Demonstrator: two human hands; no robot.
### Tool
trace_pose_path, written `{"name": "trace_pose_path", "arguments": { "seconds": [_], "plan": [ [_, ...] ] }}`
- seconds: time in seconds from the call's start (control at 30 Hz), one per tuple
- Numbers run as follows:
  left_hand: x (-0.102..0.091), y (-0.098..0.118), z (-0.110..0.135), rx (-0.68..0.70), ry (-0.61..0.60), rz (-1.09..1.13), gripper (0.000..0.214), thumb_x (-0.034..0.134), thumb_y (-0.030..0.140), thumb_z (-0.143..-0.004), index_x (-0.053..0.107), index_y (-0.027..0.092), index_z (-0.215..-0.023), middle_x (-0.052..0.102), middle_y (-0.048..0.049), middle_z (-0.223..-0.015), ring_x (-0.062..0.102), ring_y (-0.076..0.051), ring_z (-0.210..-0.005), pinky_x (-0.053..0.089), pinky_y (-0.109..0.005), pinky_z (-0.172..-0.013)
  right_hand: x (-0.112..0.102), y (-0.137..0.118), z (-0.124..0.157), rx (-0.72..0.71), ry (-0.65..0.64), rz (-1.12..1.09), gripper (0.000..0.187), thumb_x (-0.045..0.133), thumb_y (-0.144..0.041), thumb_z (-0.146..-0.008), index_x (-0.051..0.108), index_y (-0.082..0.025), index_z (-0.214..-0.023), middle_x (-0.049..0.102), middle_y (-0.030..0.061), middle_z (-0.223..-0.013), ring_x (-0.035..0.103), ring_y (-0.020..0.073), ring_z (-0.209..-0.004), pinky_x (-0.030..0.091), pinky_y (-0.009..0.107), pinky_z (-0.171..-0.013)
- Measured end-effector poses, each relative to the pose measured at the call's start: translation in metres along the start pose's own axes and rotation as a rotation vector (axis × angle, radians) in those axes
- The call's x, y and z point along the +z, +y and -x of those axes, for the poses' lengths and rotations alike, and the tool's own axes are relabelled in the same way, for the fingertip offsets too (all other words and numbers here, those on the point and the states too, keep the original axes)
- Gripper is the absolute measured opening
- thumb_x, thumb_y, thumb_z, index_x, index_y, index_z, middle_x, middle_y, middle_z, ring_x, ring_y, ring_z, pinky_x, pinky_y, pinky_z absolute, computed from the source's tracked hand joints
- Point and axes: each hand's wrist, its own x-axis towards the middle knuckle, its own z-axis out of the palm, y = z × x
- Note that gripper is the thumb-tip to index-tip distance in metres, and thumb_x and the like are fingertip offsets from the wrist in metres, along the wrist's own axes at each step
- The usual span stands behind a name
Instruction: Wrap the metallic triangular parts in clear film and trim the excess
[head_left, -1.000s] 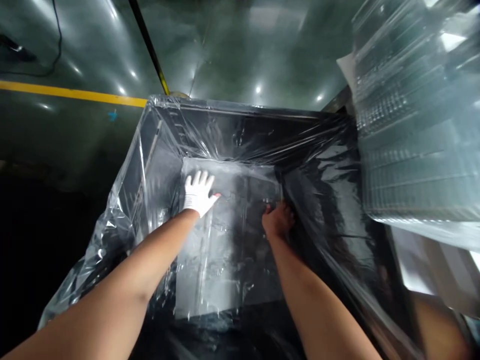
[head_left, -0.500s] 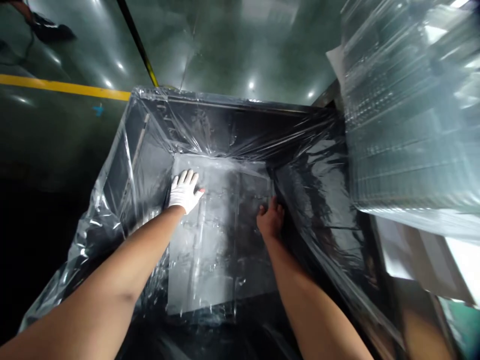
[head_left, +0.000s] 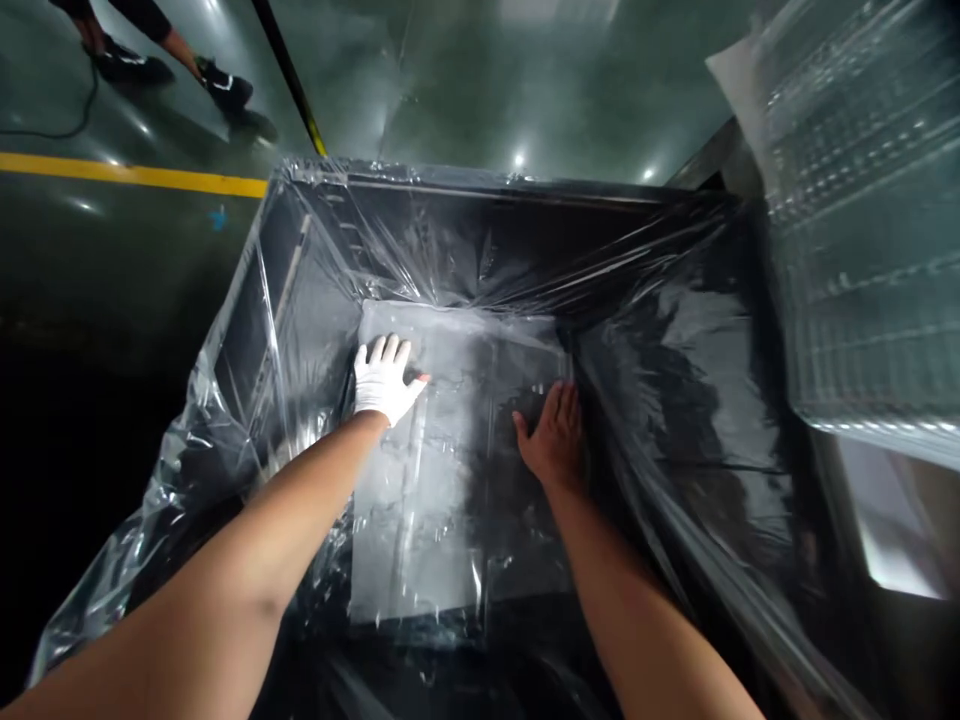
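Both my arms reach down into a large dark bin lined with a clear plastic sheet. At the bottom lies a pale grey rectangular sheet, with shiny plastic creases over it. My left hand, in a white glove with the thumb tip bare, rests with spread fingers on the sheet's far left part. Near the right edge of the sheet is my right hand, bare, its fingers stretched forward and the thumb apart. Neither hand grips anything.
Plastic-wrapped, stacked material rises at the right. Beyond the bin, a yellow floor line crosses at left, and a black-and-yellow pole stands near the far rim. Another person's shoes and a dark cable show at upper left.
My right hand has unfolded from curled fingers to outstretched ones. The left hand keeps its place on the sheet. My view has shifted left, bringing more of the other person's legs into sight.
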Motion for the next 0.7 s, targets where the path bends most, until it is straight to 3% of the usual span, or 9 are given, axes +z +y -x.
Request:
{"name": "trace_pose_path", "arguments": {
  "seconds": [0.13,0.27,0.4,0.47,0.53,0.6,0.7],
  "plan": [
    [0.003,0.008,-0.001,-0.058,0.010,0.005,0.082,0.038,0.075,-0.088,0.038,0.023,-0.152,0.032,-0.0112,-0.162,0.023,-0.037,-0.148,0.000,-0.074,-0.115,0.016,0.011,0.005,-0.040,-0.016,0.000,0.086,0.034,-0.059,-0.098,0.020,0.004,-0.155,0.018,0.0248,-0.164,0.013,0.0320,-0.152,0.022,0.047,-0.119],
    [-0.007,0.008,0.000,-0.045,-0.052,-0.011,0.084,0.040,0.075,-0.088,0.035,0.024,-0.154,0.024,-0.0108,-0.165,0.016,-0.037,-0.151,0.002,-0.074,-0.115,0.015,0.010,0.005,-0.046,-0.032,0.016,0.085,0.034,-0.057,-0.098,0.020,0.005,-0.155,0.018,0.0251,-0.163,0.012,0.0320,-0.152,0.020,0.048,-0.120],
    [-0.010,0.006,0.049,-0.165,-0.081,-0.050,0.086,0.043,0.067,-0.091,0.026,0.015,-0.158,0.012,-0.0163,-0.167,0.010,-0.034,-0.154,0.008,-0.058,-0.123,-0.002,0.005,0.034,-0.011,-0.007,-0.002,0.082,0.031,-0.053,-0.099,0.025,0.010,-0.151,0.023,0.0327,-0.159,0.019,0.0363,-0.150,0.027,0.051,-0.116],
    [-0.001,0.007,0.084,-0.233,-0.113,-0.067,0.090,0.043,0.065,-0.091,0.021,0.010,-0.159,0.010,-0.0179,-0.167,0.007,-0.032,-0.155,0.006,-0.050,-0.125,-0.004,0.004,0.059,0.024,0.010,-0.020,0.084,0.029,-0.055,-0.099,0.025,0.012,-0.150,0.022,0.0364,-0.157,0.017,0.0399,-0.150,0.027,0.055,-0.115],
    [0.011,0.009,0.112,-0.266,-0.144,-0.092,0.093,0.043,0.066,-0.091,0.019,0.007,-0.159,0.010,-0.0189,-0.166,0.004,-0.033,-0.155,0.005,-0.050,-0.125,0.000,0.005,0.081,0.025,0.013,-0.028,0.088,0.029,-0.059,-0.098,0.024,0.011,-0.151,0.021,0.0363,-0.158,0.013,0.0413,-0.151,0.025,0.057,-0.116],
    [0.018,0.010,0.125,-0.263,-0.150,-0.106,0.096,0.044,0.067,-0.089,0.018,0.006,-0.159,0.008,-0.0202,-0.166,0.001,-0.035,-0.155,0.006,-0.052,-0.125,0.007,0.006,0.092,0.020,0.006,-0.022,0.092,0.031,-0.063,-0.097,0.020,0.009,-0.153,0.017,0.0350,-0.160,0.008,0.0410,-0.152,0.022,0.058,-0.117],
    [0.013,0.010,0.123,-0.241,-0.182,-0.095,0.098,0.042,0.068,-0.090,0.010,0.005,-0.159,0.003,-0.0199,-0.167,-0.004,-0.035,-0.155,0.005,-0.053,-0.125,0.008,0.006,0.090,0.033,-0.032,-0.020,0.094,0.035,-0.062,-0.096,0.017,0.010,-0.153,0.012,0.0357,-0.160,0.004,0.0413,-0.152,0.022,0.061,-0.116]
  ]
}}
